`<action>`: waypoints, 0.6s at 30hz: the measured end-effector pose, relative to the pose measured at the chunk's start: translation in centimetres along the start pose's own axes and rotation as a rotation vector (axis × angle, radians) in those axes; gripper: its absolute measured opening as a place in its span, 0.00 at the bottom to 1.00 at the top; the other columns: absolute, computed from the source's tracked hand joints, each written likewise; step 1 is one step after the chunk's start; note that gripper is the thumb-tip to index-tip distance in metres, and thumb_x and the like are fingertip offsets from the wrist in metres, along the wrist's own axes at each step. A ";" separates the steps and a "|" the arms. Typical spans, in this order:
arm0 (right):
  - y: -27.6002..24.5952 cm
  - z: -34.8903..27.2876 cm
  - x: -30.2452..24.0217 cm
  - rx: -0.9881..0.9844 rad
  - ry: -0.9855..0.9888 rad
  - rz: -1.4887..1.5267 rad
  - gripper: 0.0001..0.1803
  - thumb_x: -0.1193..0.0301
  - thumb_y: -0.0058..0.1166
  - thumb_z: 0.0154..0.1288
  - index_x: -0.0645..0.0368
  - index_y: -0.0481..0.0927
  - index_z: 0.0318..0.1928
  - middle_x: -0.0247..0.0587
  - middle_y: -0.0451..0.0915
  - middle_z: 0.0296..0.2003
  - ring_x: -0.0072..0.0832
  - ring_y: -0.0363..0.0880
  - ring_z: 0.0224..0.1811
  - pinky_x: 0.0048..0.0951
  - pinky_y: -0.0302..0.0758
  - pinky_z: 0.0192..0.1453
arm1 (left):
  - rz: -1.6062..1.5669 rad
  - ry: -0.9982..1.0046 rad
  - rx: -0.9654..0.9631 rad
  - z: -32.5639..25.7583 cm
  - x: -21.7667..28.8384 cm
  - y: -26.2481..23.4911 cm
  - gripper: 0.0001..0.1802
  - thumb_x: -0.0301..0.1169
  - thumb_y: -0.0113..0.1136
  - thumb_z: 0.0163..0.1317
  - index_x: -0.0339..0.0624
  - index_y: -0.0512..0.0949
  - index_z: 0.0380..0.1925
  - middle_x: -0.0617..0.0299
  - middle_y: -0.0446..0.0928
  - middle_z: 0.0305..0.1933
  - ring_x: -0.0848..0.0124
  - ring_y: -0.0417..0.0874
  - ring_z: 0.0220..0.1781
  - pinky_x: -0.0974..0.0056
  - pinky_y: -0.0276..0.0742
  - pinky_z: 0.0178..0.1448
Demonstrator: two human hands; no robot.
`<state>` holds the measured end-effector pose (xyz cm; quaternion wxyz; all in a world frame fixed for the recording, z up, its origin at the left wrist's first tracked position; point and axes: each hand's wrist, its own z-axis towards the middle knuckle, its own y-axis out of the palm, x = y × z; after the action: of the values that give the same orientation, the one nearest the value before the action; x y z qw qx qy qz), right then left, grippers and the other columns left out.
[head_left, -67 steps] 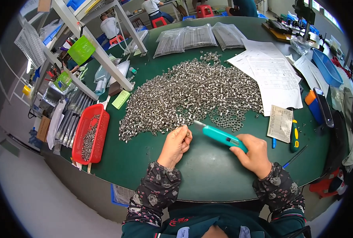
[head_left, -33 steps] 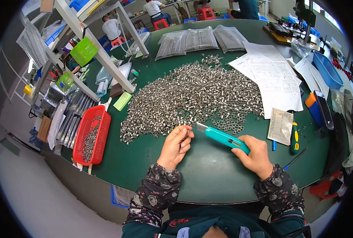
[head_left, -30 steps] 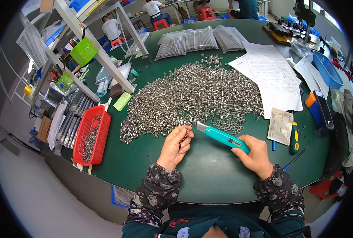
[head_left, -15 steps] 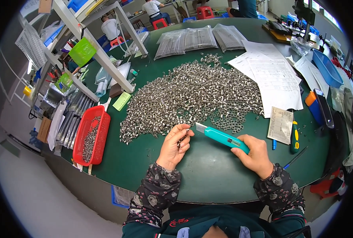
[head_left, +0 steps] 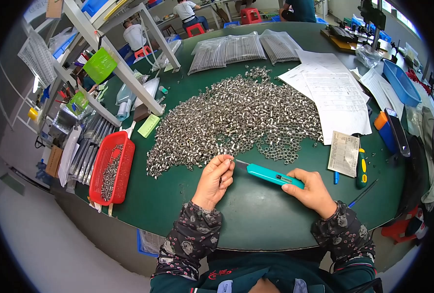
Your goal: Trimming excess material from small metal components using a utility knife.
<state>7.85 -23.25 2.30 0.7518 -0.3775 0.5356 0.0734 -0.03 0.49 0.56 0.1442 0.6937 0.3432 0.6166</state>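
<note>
I see the round dark-green worktop (head_left: 187,195) first, with a broad heap of small silver metal rings (head_left: 236,117) spread across its middle. A red plastic mesh basket (head_left: 110,168) sits at its left edge, white printed paper sheets (head_left: 336,93) to the right. My right hand (head_left: 312,190) is clamped around a teal plastic utility knife (head_left: 273,175), blade pointing left. My left hand (head_left: 216,179) pinches a tiny ring at the blade tip, just below the heap.
</note>
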 end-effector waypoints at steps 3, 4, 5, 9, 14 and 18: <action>-0.2 0.0 -0.1 -0.079 0.068 0.036 0.16 0.62 0.58 0.49 0.63 0.77 0.31 0.43 0.73 0.15 0.25 0.69 0.16 0.26 0.66 0.22 | 0.046 0.033 0.007 0.0 -0.1 0.2 0.05 0.25 0.48 0.59 0.39 0.70 0.35 0.67 0.67 0.26 0.85 0.58 0.17 0.81 0.51 0.15; -0.2 0.0 -0.3 -0.103 0.087 0.068 0.15 0.63 0.57 0.50 0.64 0.76 0.31 0.41 0.72 0.16 0.22 0.68 0.18 0.25 0.65 0.23 | 0.073 0.053 0.013 -0.1 -0.2 0.3 0.05 0.25 0.48 0.59 0.39 0.70 0.35 0.67 0.67 0.25 0.85 0.58 0.17 0.81 0.51 0.15; -0.3 0.0 -0.4 -0.128 0.107 0.100 0.15 0.64 0.56 0.51 0.65 0.76 0.30 0.40 0.71 0.16 0.19 0.66 0.20 0.24 0.65 0.25 | 0.073 0.051 0.013 -0.1 -0.3 0.2 0.05 0.25 0.48 0.59 0.39 0.70 0.35 0.67 0.67 0.25 0.85 0.58 0.17 0.81 0.51 0.15; -0.2 0.0 0.0 -0.160 0.138 0.150 0.15 0.64 0.56 0.51 0.65 0.76 0.31 0.40 0.71 0.17 0.19 0.66 0.20 0.24 0.65 0.25 | 0.172 0.108 -0.003 -0.3 -0.4 0.7 0.05 0.24 0.49 0.59 0.38 0.70 0.35 0.69 0.66 0.23 0.86 0.57 0.16 0.80 0.50 0.15; -0.3 -0.1 -0.1 -0.099 0.131 0.079 0.17 0.61 0.56 0.51 0.64 0.78 0.31 0.43 0.74 0.17 0.24 0.71 0.20 0.27 0.67 0.26 | 0.337 0.146 0.009 -0.5 -0.5 0.7 0.05 0.25 0.49 0.59 0.37 0.71 0.34 0.70 0.64 0.21 0.86 0.55 0.15 0.80 0.49 0.16; -0.5 0.2 0.2 -0.091 0.131 0.064 0.17 0.61 0.56 0.51 0.64 0.77 0.31 0.43 0.74 0.17 0.23 0.71 0.20 0.27 0.68 0.26 | 0.264 0.173 0.111 -0.4 -0.3 0.7 0.05 0.26 0.50 0.59 0.39 0.70 0.35 0.72 0.62 0.21 0.87 0.55 0.16 0.80 0.50 0.16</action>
<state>8.35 -23.53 2.46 0.6944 -0.3980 0.5916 0.0970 -0.16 -0.28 0.90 -0.0068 0.6841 0.2937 0.6676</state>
